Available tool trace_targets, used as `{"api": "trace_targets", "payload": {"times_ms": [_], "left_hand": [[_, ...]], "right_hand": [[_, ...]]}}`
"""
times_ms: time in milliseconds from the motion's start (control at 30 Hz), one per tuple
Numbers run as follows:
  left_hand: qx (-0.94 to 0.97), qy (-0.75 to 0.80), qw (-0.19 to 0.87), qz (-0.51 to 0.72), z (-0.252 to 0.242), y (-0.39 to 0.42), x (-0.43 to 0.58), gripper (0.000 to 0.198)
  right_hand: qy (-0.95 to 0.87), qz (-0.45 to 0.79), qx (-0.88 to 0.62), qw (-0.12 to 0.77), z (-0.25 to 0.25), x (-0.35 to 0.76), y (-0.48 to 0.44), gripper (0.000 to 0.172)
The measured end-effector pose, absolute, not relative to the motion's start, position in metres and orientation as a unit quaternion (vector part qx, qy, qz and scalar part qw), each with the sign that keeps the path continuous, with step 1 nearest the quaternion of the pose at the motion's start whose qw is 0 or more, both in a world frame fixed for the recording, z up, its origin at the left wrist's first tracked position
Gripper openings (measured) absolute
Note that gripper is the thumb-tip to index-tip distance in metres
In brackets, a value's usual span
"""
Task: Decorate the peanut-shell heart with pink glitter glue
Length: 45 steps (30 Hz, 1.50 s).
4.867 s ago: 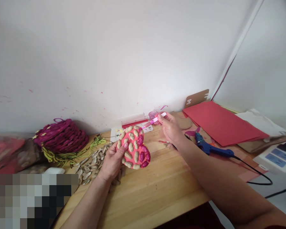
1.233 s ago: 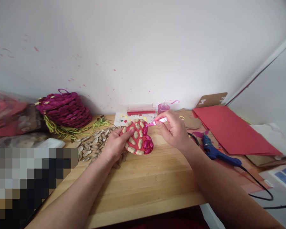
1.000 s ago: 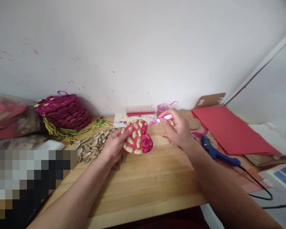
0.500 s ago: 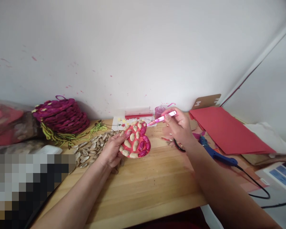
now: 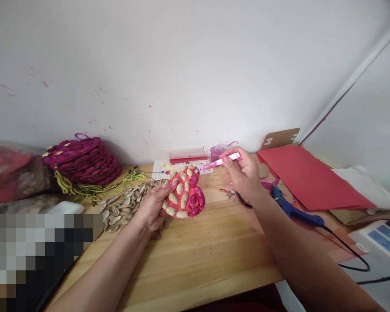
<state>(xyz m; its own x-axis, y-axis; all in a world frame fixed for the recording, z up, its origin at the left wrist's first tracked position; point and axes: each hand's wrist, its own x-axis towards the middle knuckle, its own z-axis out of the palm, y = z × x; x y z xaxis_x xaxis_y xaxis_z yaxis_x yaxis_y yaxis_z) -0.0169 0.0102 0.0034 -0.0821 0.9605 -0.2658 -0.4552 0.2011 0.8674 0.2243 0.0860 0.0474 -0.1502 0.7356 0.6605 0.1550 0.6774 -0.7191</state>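
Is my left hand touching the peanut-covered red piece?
Touching: the head view shows your left hand gripping the peanut-covered red piece at its left side, thumb on its front.

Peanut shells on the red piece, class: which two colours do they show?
The peanut shells are pale tan, with magenta ones towards the right; head view.

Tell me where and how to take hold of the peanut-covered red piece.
Pinch the peanut-covered red piece by its left edge, from the left, thumb in front, as the left hand does. Its backing looks thin enough to pinch, and tan peanuts line that side; the magenta peanuts along the right edge may be wet, and the brush in the right hand points there.
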Motion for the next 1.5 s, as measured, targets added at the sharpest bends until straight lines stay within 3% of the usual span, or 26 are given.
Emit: {"api": "trace_targets", "payload": {"times_ms": [367, 1167, 1500], "left_hand": [[0.246, 0.47, 0.603, 0.596, 0.014, 0.008, -0.008, 0.03], [0.29, 0.482, 0.55, 0.618, 0.012, 0.006, -0.004, 0.047], [0.334, 0.515, 0.507, 0.605, 0.008, 0.006, -0.007, 0.049]], "right_hand": [[-0.792, 0.059, -0.266, 0.546, 0.056, 0.22, 0.076, 0.007], [-0.824, 0.033, -0.241, 0.512, 0.051, 0.213, 0.071, 0.006], [-0.884, -0.07, -0.194, 0.419, 0.043, 0.2, 0.064, 0.01]]}}
